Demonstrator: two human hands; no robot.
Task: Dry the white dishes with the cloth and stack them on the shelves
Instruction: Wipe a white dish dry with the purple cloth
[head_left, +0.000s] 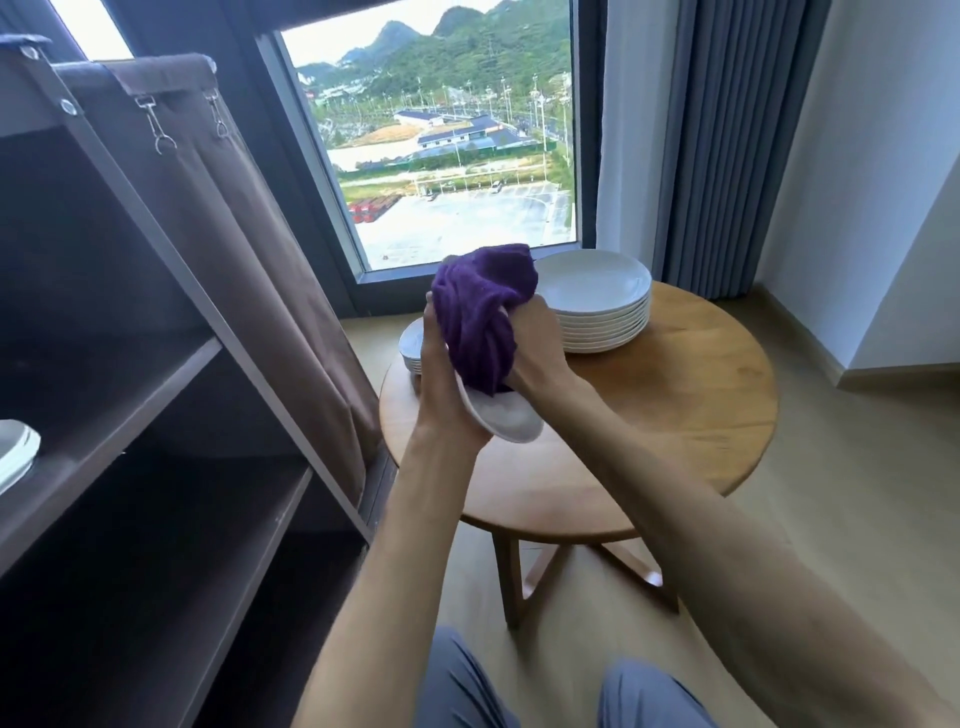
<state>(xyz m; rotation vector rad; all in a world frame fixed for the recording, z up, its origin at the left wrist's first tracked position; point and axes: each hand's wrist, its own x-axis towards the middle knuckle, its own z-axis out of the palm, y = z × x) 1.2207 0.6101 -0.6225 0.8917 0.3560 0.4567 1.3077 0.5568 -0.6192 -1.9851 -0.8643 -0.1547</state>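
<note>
My left hand (441, 384) grips a small white dish (511, 423) by its edge and holds it tilted above the round wooden table (675, 415). My right hand (535, 348) holds a bunched purple cloth (480, 312) against the dish's inner face. A tall stack of large white plates (597, 301) stands at the table's back. A lower stack of small white dishes (413, 348) sits at the table's left, partly hidden by my left hand. On the left, dark brown shelves (156, 395) hold white dishes (15, 457) at the frame's edge.
A brown fabric curtain (234, 218) hangs pulled aside at the shelf unit's right side. A window (441, 156) lies behind the table, with grey drapes (727, 145) at its right. My knees in grey trousers (545, 691) sit at the bottom, and the pale floor runs around the table.
</note>
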